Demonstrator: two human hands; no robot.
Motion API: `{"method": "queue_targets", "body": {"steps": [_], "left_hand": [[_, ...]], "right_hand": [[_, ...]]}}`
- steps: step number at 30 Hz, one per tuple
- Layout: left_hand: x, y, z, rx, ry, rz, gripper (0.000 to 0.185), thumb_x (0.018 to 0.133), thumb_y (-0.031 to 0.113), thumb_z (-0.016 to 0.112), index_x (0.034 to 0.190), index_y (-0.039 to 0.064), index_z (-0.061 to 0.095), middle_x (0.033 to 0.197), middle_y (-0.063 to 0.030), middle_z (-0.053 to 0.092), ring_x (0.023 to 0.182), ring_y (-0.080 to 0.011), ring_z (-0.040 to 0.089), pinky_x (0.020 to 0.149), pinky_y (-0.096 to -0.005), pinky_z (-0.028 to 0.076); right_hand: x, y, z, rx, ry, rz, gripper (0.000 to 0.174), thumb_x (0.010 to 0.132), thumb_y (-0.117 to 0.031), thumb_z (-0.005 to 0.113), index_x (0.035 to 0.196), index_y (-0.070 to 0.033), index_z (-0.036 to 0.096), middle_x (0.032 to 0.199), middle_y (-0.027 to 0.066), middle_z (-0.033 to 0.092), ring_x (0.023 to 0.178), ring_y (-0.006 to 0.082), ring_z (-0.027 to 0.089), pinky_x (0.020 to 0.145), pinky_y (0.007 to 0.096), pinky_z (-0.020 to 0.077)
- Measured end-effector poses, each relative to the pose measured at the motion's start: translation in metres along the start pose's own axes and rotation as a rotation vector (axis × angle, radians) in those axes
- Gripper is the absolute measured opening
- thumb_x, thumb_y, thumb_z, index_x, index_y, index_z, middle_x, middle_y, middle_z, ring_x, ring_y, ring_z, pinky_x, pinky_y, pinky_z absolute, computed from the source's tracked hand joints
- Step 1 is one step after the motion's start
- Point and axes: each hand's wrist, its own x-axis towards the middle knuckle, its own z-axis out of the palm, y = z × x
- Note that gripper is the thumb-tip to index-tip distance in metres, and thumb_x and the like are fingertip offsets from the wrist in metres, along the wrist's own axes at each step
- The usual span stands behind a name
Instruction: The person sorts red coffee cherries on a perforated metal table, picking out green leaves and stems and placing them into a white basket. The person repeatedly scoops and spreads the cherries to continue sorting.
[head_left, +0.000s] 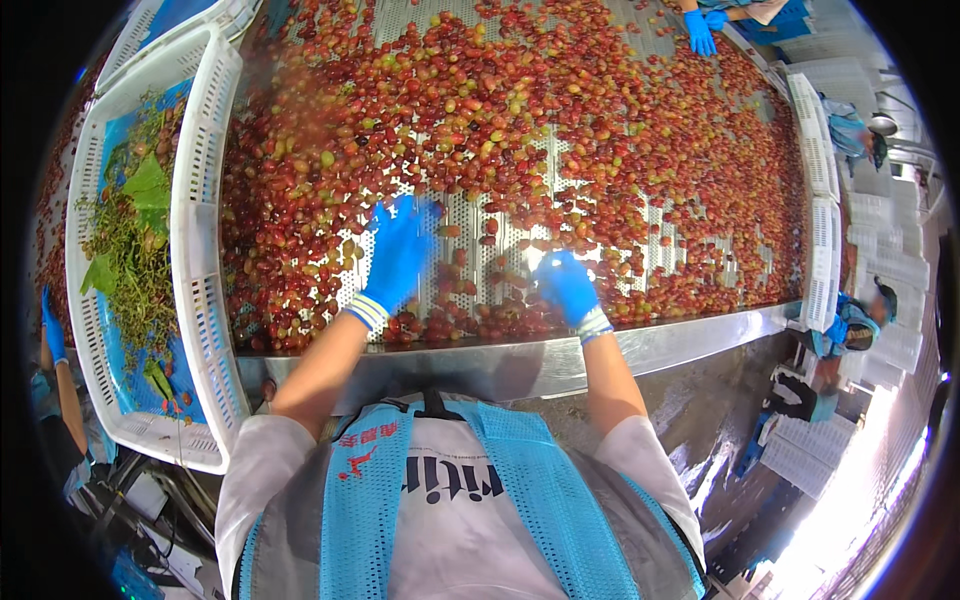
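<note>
Loose red and green grapes (480, 97) lie spread over a perforated metal conveyor surface (469, 210). My left hand (403, 251), in a blue glove with a striped cuff, is over the near part of the surface. Its fingers are apart and blurred, with nothing seen in them. To its right is my right hand (568, 285), also blue-gloved, low among the grapes. Its fingers are bent, and glare and blur hide whether they hold anything. Between the hands, scattered grapes show with bare perforated metal around them.
At left, a white plastic crate (196, 247) holds grape stems (139, 285) and green leaves (150, 184). A metal ledge (525, 367) borders my side. Co-workers' gloved hands (700, 31) appear at upper right and far left. White crates (823, 255) line the right end.
</note>
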Motion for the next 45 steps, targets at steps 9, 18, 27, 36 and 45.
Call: {"method": "queue_targets", "body": {"steps": [9, 18, 27, 36, 45], "left_hand": [[0.019, 0.005, 0.027, -0.180, -0.301, -0.035, 0.045, 0.098, 0.031, 0.071, 0.142, 0.022, 0.066, 0.158, -0.0110, 0.053, 0.143, -0.0317, 0.051, 0.122, -0.0583, 0.035], [-0.024, -0.097, -0.072, 0.489, 0.040, -0.136, 0.066, 0.098, 0.030, 0.067, 0.158, 0.008, 0.050, 0.166, -0.0259, 0.038, 0.158, -0.0434, 0.030, 0.127, -0.0663, 0.018], [-0.039, -0.049, -0.038, 0.099, -0.638, 0.837, 0.068, 0.103, 0.048, 0.059, 0.164, 0.026, 0.042, 0.162, -0.0142, 0.045, 0.144, -0.0389, 0.048, 0.115, -0.0620, 0.038], [0.180, -0.227, -0.120, 0.681, 0.015, 0.274, 0.049, 0.097, 0.035, 0.071, 0.146, 0.031, 0.065, 0.153, -0.0050, 0.058, 0.145, -0.0292, 0.049, 0.119, -0.0544, 0.040], [0.017, -0.229, -0.129, 0.725, 0.340, -0.246, 0.070, 0.108, 0.044, 0.056, 0.169, 0.018, 0.034, 0.173, -0.0195, 0.029, 0.161, -0.0421, 0.023, 0.127, -0.0654, 0.016]], "right_hand": [[-0.087, 0.010, -0.008, 0.060, 0.089, 0.432, 0.025, 0.099, -0.024, 0.074, 0.117, -0.007, 0.074, 0.094, 0.0066, 0.071, 0.072, 0.0167, 0.066, 0.063, 0.0327, 0.0545], [-0.009, -0.003, 0.072, 0.161, 0.025, 0.258, 0.024, 0.099, -0.021, 0.072, 0.114, -0.002, 0.074, 0.091, 0.0061, 0.071, 0.074, 0.0140, 0.068, 0.063, 0.0318, 0.0604], [0.158, -0.124, 0.133, 0.168, 0.076, 0.019, 0.029, 0.098, -0.024, 0.075, 0.116, -0.002, 0.073, 0.095, 0.0088, 0.074, 0.071, 0.0163, 0.069, 0.062, 0.0334, 0.0578], [0.125, -0.090, 0.047, 0.363, 0.302, 0.027, 0.024, 0.098, -0.025, 0.076, 0.102, -0.001, 0.069, 0.086, 0.0029, 0.068, 0.068, 0.0114, 0.063, 0.059, 0.0308, 0.0516], [-0.034, 0.037, 0.057, -0.254, 0.467, 0.280, 0.026, 0.091, -0.026, 0.086, 0.099, -0.003, 0.075, 0.083, 0.0055, 0.073, 0.066, 0.0112, 0.067, 0.059, 0.0312, 0.0564]]}}
